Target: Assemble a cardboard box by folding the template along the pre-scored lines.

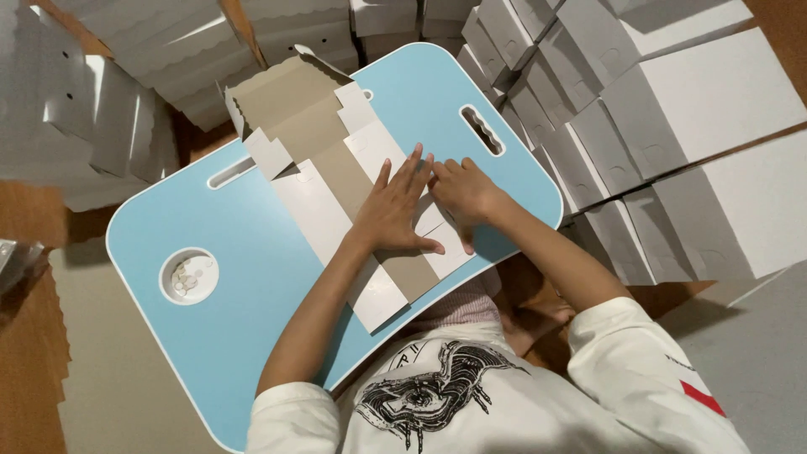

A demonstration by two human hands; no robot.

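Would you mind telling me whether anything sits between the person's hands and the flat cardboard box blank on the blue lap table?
Nothing visible does. The left hand lies flat on the cardboard blank, and the right hand presses its white side flap beside it. Both hands touch the card directly on the blue table.

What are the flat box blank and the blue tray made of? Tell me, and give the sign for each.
The flat box blank looks like thin paperboard: matte grey-brown inside, white flaps, sharp fold creases. The left hand and right hand press it flat. The blue tray is probably moulded plastic: smooth even colour, rounded white edge, cut-out handle slots.
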